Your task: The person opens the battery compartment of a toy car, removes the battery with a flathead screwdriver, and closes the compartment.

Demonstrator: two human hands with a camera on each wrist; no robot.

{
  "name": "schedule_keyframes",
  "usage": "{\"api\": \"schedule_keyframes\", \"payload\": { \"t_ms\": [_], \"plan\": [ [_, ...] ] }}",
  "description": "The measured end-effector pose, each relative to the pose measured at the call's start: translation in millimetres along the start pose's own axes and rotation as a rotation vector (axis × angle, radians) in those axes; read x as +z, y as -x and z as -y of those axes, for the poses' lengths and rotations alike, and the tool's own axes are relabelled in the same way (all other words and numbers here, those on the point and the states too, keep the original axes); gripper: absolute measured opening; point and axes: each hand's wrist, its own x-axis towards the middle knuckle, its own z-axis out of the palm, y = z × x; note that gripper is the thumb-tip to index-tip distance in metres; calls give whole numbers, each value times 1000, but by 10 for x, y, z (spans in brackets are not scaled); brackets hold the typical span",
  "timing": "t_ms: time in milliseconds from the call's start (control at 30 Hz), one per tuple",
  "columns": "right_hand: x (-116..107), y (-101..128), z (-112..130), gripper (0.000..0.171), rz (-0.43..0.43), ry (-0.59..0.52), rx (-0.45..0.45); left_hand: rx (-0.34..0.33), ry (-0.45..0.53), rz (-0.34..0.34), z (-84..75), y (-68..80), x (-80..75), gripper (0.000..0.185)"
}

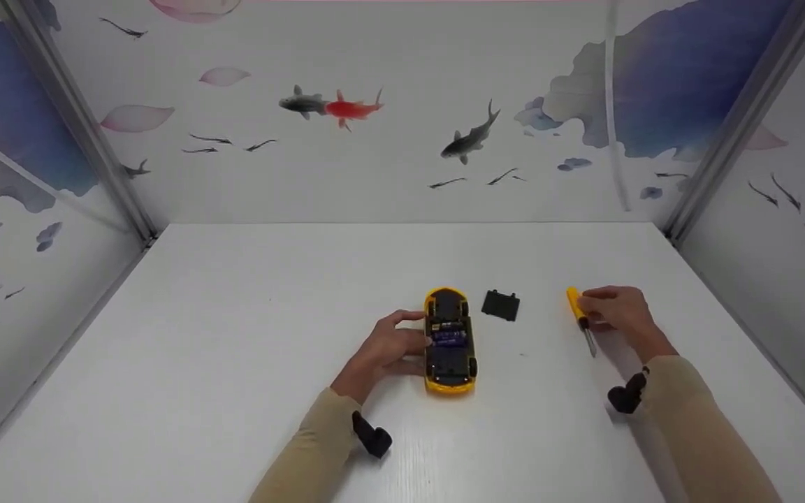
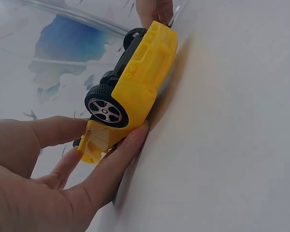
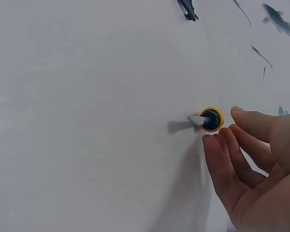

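A yellow toy car (image 1: 450, 342) lies upside down at the middle of the white table (image 1: 235, 363), with its battery bay open and a blue battery (image 1: 448, 338) showing. My left hand (image 1: 413, 337) holds the car by its left side; in the left wrist view my thumb and fingers (image 2: 121, 154) pinch the car's body (image 2: 142, 77) beside a wheel. A black battery cover (image 1: 500, 304) lies just right of the car. A yellow-handled screwdriver (image 1: 579, 316) lies further right, and my right hand (image 1: 588, 306) pinches its handle. The right wrist view shows the screwdriver (image 3: 210, 119) end-on at my fingers (image 3: 222, 159).
Walls printed with fish close the table in at the back (image 1: 402, 140), left and right. Black wrist-camera mounts (image 1: 372, 439) (image 1: 626, 397) sit on both sleeves. My right hand's fingertips (image 2: 154, 9) show beyond the car in the left wrist view.
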Motion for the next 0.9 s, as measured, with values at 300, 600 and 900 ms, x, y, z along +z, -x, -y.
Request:
{"api": "schedule_keyframes", "payload": {
  "t_ms": [300, 600, 900],
  "plan": [
    [-28, 149, 190, 59, 14, 40, -101, 5, -42, -48, -9, 7, 9, 59],
    [102, 299, 430, 59, 77, 56, -209, 50, -142, -8, -71, 51, -31, 59],
    [260, 426, 691, 61, 213, 3, -306, 146, -135, 90, -222, 151, -98, 58]
  ]
}}
